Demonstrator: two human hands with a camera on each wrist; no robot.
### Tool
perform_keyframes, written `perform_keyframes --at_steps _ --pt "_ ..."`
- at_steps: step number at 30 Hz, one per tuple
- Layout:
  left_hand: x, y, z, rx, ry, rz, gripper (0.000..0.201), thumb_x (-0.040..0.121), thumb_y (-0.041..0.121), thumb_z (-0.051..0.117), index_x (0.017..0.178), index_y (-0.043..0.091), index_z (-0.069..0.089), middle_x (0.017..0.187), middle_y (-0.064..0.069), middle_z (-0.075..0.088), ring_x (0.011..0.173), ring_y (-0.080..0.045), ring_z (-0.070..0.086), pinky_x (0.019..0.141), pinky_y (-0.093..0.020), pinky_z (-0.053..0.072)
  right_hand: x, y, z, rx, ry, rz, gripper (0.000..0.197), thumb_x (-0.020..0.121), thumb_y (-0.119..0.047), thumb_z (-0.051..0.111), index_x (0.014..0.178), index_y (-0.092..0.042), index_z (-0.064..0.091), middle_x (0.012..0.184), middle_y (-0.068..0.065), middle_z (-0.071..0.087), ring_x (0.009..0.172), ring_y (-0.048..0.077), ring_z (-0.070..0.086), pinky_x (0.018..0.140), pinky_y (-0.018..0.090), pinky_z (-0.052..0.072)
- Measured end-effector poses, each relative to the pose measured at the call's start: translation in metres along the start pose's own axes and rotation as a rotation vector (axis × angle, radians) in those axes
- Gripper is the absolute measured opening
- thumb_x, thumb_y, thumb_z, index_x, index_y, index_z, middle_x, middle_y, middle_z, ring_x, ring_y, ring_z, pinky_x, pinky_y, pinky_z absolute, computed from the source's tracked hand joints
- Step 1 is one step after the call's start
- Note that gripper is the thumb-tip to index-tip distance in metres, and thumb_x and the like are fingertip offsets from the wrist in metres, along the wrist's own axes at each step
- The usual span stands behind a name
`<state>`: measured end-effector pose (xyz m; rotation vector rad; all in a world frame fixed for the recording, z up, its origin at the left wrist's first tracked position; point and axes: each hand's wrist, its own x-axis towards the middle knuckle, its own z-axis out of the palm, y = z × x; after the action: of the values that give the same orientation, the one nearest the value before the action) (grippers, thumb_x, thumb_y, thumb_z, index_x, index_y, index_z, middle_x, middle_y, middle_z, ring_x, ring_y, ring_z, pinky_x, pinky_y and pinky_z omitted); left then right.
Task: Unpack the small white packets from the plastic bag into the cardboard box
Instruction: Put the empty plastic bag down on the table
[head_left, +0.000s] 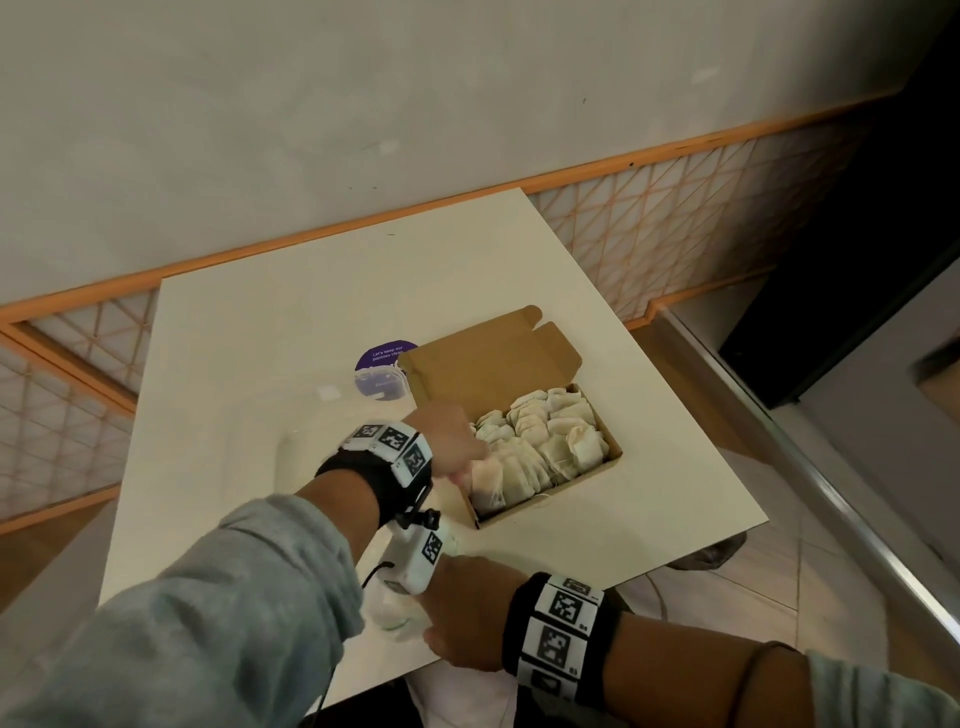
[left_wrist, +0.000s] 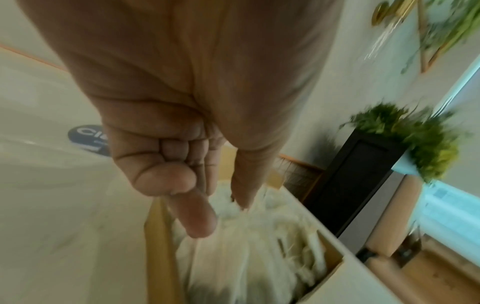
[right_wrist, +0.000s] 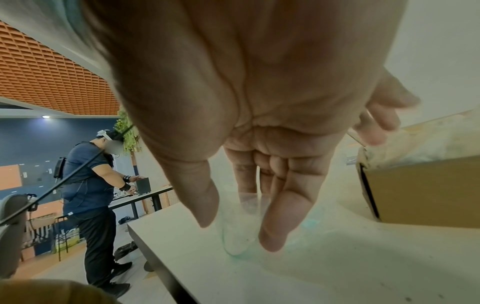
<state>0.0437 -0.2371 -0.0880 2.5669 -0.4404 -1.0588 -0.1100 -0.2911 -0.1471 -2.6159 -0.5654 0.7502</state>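
Packets (head_left: 540, 441) filled the cardboard box (head_left: 613, 457) on the white table (head_left: 260, 338) in the head view; the left hand (head_left: 447, 441) reached over the box's near corner and the right hand (head_left: 467, 618) lay on the plastic bag (head_left: 395, 616) at the table's near edge. From the left wrist, the left hand (left_wrist: 182, 123) hung loose over the packets (left_wrist: 259, 236), with one finger out and nothing held. From the right wrist, the right hand (right_wrist: 254, 123) pinched the clear plastic bag (right_wrist: 239, 232) between thumb and finger, beside the cardboard box (right_wrist: 428, 191).
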Motion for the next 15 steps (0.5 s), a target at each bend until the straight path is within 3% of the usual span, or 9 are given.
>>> perform_keyframes --at_steps 2,7,9,12,15 --pt "-0.023 -0.002 -0.011 -0.069 0.069 0.063 0.035 0.096 0.044 0.062 0.091 0.012 0.076 0.082 0.0 0.08 0.078 -0.017 0.077 0.074 -0.031 0.057 0.001 0.003 0.001 -0.016 -0.002 -0.038 0.035 0.097 -0.013 0.059 0.13 -0.002 0.053 0.123 0.022 0.056 0.102 0.043 0.065 0.085 0.048 0.056" --pt "-0.094 -0.039 -0.022 -0.173 0.252 0.103 0.018 0.093 0.045 0.068 0.099 0.028 0.065 0.095 0.008 0.073 0.082 -0.009 0.071 0.078 -0.031 0.056 0.004 0.011 -0.009 -0.052 0.028 -0.071 0.026 0.098 -0.008 0.055 0.124 -0.008 0.056 0.123 0.015 0.055 0.103 0.038 0.063 0.087 0.048 0.055" --pt "-0.114 -0.065 -0.013 -0.173 0.354 0.028 0.027 0.089 0.051 0.071 0.106 0.032 0.063 0.105 0.014 0.067 0.092 -0.004 0.065 0.081 -0.027 0.052 0.002 0.013 -0.013 -0.049 0.082 -0.065 0.029 0.099 -0.01 0.054 0.127 -0.01 0.056 0.126 0.012 0.054 0.107 0.034 0.062 0.09 0.045 0.054" --pt "-0.131 -0.097 0.015 -0.321 0.372 -0.108 0.055 0.08 0.064 0.074 0.121 0.033 0.055 0.117 0.016 0.058 0.106 -0.005 0.061 0.085 -0.027 0.047 -0.007 0.01 -0.018 -0.017 0.184 -0.095 0.028 0.101 -0.014 0.052 0.128 -0.013 0.057 0.127 0.008 0.053 0.109 0.033 0.06 0.09 0.047 0.053" --pt "-0.138 -0.108 0.041 -0.442 0.327 -0.152 0.06 0.079 0.062 0.077 0.124 0.031 0.053 0.117 0.01 0.062 0.102 -0.007 0.064 0.082 -0.028 0.052 -0.015 0.004 -0.018 -0.015 0.298 -0.168 0.024 0.102 -0.019 0.05 0.124 -0.017 0.059 0.122 0.004 0.054 0.101 0.029 0.061 0.083 0.047 0.054"
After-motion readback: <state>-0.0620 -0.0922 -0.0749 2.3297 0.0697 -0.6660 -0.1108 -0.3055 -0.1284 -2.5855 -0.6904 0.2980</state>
